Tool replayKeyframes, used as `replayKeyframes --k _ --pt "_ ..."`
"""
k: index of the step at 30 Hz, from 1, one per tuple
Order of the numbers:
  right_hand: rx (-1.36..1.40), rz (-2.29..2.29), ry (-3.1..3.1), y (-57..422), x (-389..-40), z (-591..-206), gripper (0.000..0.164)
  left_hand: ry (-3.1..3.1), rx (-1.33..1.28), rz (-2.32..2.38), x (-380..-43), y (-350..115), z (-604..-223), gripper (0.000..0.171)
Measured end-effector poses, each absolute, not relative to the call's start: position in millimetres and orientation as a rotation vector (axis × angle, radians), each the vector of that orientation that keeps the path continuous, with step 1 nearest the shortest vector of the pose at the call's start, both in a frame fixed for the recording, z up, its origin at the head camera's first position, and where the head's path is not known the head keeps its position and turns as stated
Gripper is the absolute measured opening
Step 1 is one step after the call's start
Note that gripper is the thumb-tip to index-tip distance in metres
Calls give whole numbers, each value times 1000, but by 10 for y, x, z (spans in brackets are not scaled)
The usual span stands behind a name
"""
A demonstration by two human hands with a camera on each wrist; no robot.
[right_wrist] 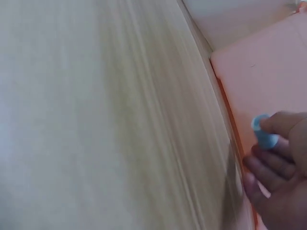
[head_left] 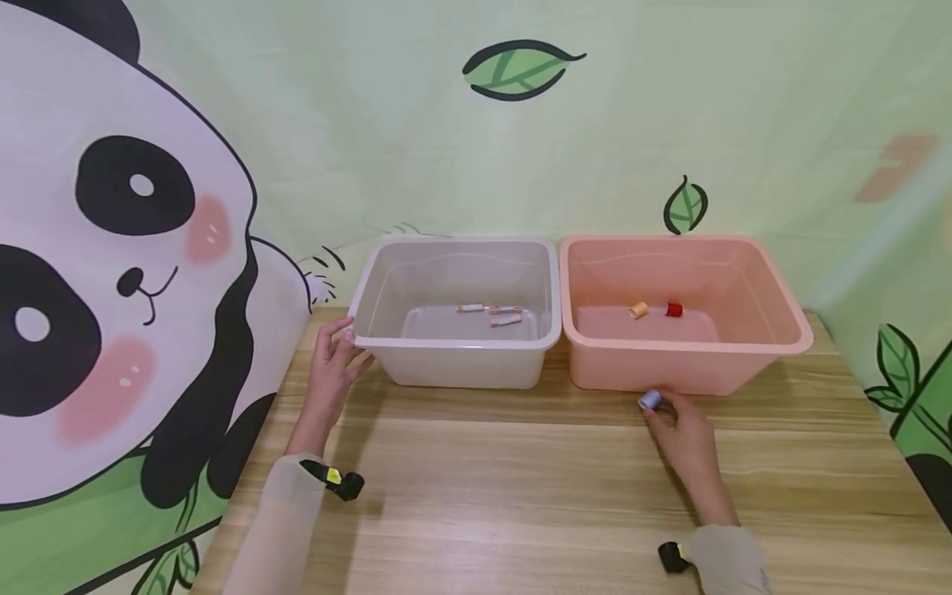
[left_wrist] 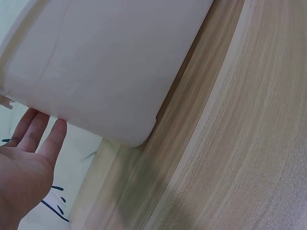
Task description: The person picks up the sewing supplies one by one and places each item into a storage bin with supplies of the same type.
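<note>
A small light-blue hollow cylinder (head_left: 650,400) is pinched between the thumb and fingers of my right hand (head_left: 686,438), just in front of the pink bin (head_left: 669,355). In the right wrist view the same blue cylinder (right_wrist: 265,132) shows a round opening at its end, with the bin's pink wall behind it. My left hand (head_left: 332,372) touches the front left corner of the white bin (head_left: 461,364). The left wrist view shows several fairly straight fingers (left_wrist: 55,136) against that bin's edge. A yellow cylinder (head_left: 638,310) and a red one (head_left: 673,309) lie in the pink bin.
Inside the white bin lie three slim, pale little sticks (head_left: 506,321), too small to identify. Both bins stand side by side at the back of the wooden table (head_left: 506,487). Behind them hangs a green cloth backdrop (head_left: 402,124) with a panda and leaves.
</note>
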State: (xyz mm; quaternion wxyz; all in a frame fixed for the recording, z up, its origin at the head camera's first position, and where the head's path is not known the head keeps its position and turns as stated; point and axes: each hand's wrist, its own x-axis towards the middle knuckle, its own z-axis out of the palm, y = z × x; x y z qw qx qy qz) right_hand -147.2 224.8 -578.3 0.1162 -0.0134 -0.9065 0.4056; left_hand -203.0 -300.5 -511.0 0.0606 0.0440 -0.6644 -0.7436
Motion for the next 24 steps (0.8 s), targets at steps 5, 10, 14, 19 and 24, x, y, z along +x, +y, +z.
replayKeyframes --k 5,10,14,19,24 --pt "-47 1372 -2620 2251 -1474 -5781 42 -2008 136 -2251 -2039 -2992 -5093 39" --pt "-55 1382 -2613 2246 -1465 -5733 43 -1986 146 -2264 -2035 -2981 -5082 39" --pt "-20 1411 -2582 2235 -1448 -5678 43 -1988 152 -2264 -2020 -2983 -5076 40" --pt "16 1452 -2574 2216 -1408 -5578 43 -1997 148 -2260 -2020 -2994 -5085 42" --pt "96 1427 -2571 2205 -1355 -5436 43 -1997 140 -2265 -2036 -3004 -5104 41"
